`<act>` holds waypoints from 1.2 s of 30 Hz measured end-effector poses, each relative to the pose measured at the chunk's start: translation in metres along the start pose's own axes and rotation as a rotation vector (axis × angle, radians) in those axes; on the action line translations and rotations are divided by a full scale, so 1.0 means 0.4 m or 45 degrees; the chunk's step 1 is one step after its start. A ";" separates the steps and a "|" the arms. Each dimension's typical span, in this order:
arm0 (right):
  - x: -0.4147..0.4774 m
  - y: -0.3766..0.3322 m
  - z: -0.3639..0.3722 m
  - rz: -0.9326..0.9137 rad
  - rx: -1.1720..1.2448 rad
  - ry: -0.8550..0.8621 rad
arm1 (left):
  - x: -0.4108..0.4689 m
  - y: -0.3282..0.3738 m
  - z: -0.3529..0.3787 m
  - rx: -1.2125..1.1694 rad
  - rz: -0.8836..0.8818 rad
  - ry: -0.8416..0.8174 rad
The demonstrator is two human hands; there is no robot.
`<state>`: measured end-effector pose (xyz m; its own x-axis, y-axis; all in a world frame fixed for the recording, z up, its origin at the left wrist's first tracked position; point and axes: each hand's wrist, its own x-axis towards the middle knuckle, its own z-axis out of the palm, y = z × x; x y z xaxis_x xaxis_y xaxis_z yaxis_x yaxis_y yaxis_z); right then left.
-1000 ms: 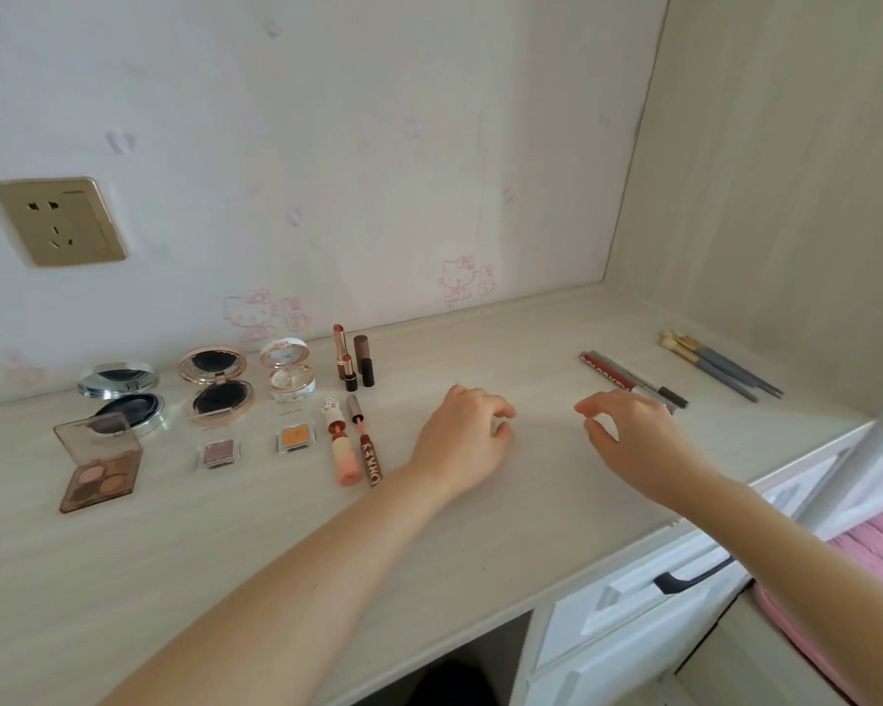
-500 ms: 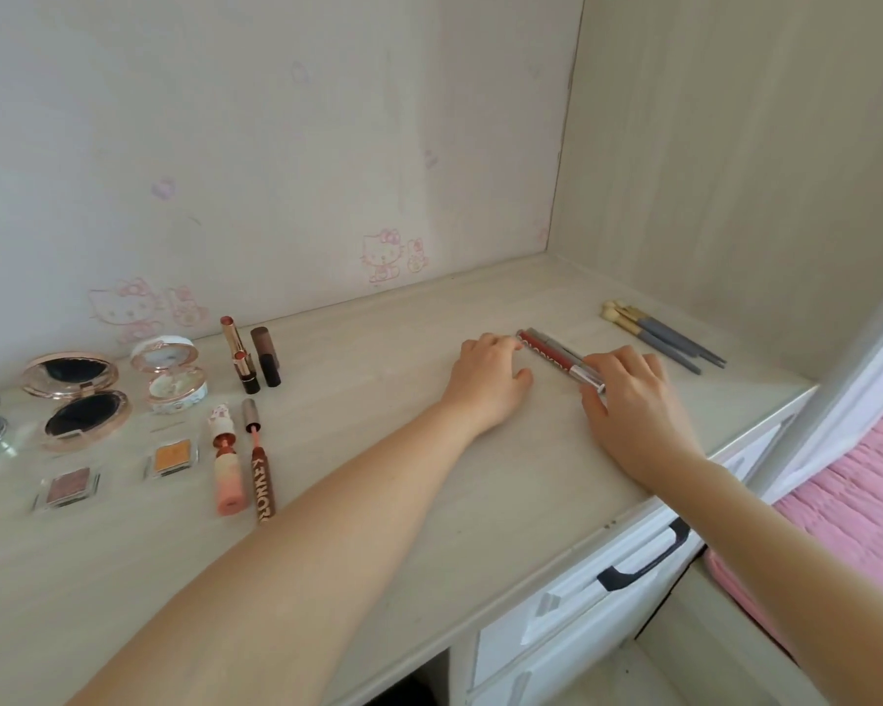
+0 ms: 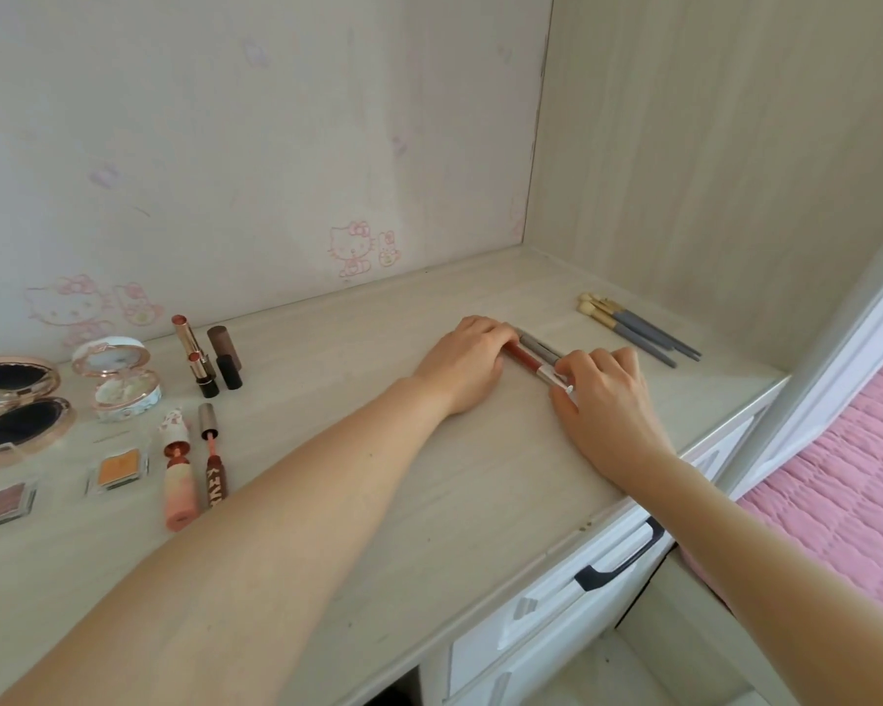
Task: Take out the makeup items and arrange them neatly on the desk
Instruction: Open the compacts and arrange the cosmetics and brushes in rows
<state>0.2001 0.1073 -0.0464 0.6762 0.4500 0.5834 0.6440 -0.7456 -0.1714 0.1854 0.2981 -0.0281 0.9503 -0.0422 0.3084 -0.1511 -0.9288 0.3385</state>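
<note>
A red pen-shaped lip product and a grey pencil lie side by side on the pale wooden desk, right of centre. My left hand curls its fingers over their far ends. My right hand pinches their near, silver-capped ends. Several grey-handled makeup brushes lie further right. At the left sit two lipsticks, two open compacts, two small eyeshadow pans and two lip gloss tubes.
A wall with cartoon cat stickers backs the desk and a wooden side panel closes its right end. White drawers with a black handle sit below the front edge. Pink bedding lies at the right.
Both hands reached right to the pen and pencil and now hold their ends. The view swung to the right, so the leftmost items have left the frame.
</note>
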 end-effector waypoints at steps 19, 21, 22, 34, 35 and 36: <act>-0.020 -0.093 -0.103 0.207 0.613 -0.046 | -0.167 0.019 -0.158 -0.047 0.059 -0.036; -0.019 -0.123 -0.126 0.239 0.682 -0.082 | -0.209 0.023 -0.189 -0.098 0.034 -0.017; -0.017 -0.138 -0.138 0.255 0.710 -0.106 | -0.230 0.025 -0.204 -0.136 0.017 -0.006; -0.040 -0.363 -0.196 0.360 1.041 -0.209 | -0.531 0.031 -0.315 -0.589 -0.254 0.211; -0.043 -0.380 -0.196 0.356 1.063 -0.229 | -0.554 0.029 -0.320 -0.599 -0.274 0.231; -0.046 -0.398 -0.196 0.347 1.082 -0.249 | -0.575 0.026 -0.325 -0.607 -0.294 0.249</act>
<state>0.0570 0.1791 0.0325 0.8420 0.4446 0.3056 0.4477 -0.2596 -0.8557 -0.0703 0.3460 0.0201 0.9121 0.2535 0.3221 -0.0945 -0.6346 0.7671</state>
